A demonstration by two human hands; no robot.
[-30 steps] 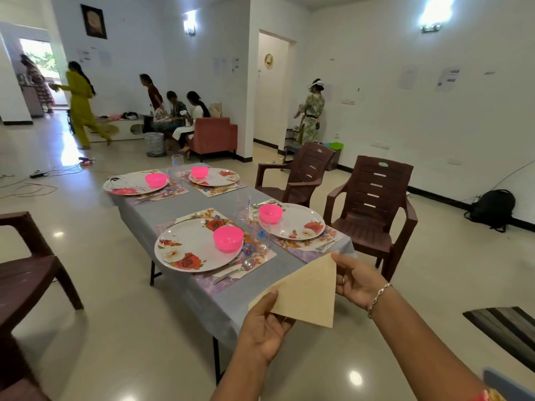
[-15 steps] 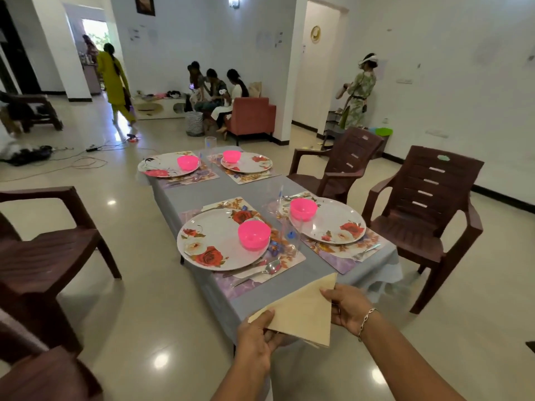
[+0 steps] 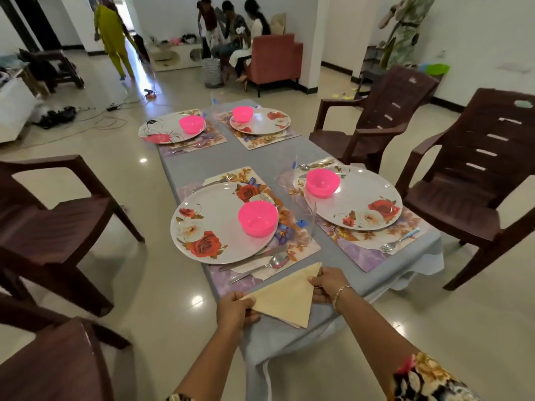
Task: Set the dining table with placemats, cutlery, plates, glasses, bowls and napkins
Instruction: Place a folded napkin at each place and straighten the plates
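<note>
A beige napkin (image 3: 286,296) folded into a triangle is held over the near end of the grey-clothed table (image 3: 289,340). My left hand (image 3: 236,311) pinches its left corner and my right hand (image 3: 328,283) pinches its top right corner. Just beyond lies a floral placemat (image 3: 301,241) carrying a rose-patterned plate (image 3: 211,224), a pink bowl (image 3: 257,218), and a spoon (image 3: 275,261) with a knife beside it. To the right sits a second plate (image 3: 367,204) with its pink bowl (image 3: 322,182) and a fork (image 3: 398,241). Clear glasses (image 3: 301,209) stand between the two settings.
Two more place settings (image 3: 173,128) (image 3: 260,121) lie at the far end. Brown plastic chairs stand at the right (image 3: 469,180) (image 3: 376,117) and left (image 3: 49,215). Several people are at the far wall near a red armchair (image 3: 275,56). Cables lie on the tiled floor.
The view has come closer and tilted down onto the table. Both hands have lowered the napkin toward the near table edge, beside the spoon.
</note>
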